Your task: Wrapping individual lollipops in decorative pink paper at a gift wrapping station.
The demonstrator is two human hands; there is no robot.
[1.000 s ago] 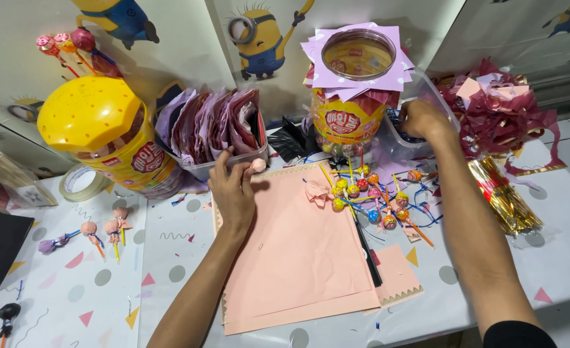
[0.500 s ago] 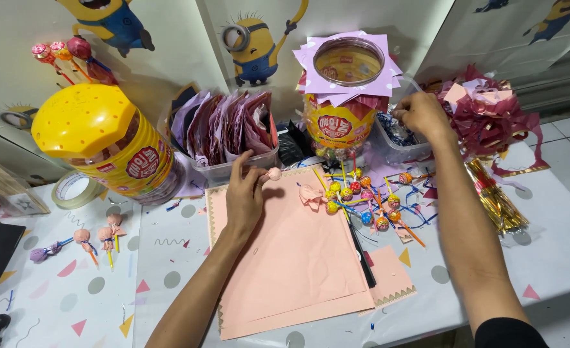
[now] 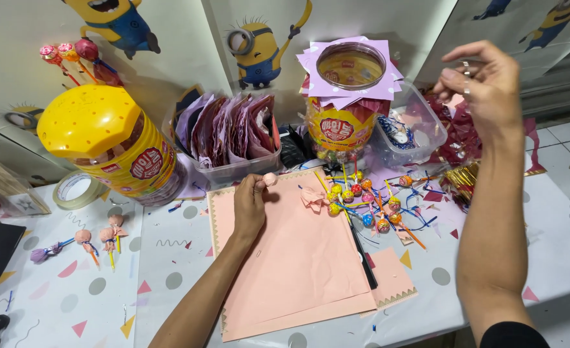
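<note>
Pink-wrapped lollipop point(image 3: 269, 179) sits pinched between the left hand's point(image 3: 251, 207) fingertips, that hand resting on the salmon-pink paper sheets point(image 3: 298, 258) as if to pin them flat to the worktop point(image 3: 169, 277). The right hand point(image 3: 485, 84) is raised above the clear plastic tub point(image 3: 414, 129), fingers drawn together on something too small to tell. Loose bright lollipops point(image 3: 362, 200) lie beside the sheets, with a yellow lidded jar point(image 3: 108, 145) further left.

The left hand point(image 3: 251, 205) is extended toward 12 o'clock, fingers curled and pinched at the tips. The right hand point(image 3: 485, 87) is raised at 2 o'clock, fingertips pinched together.
</note>
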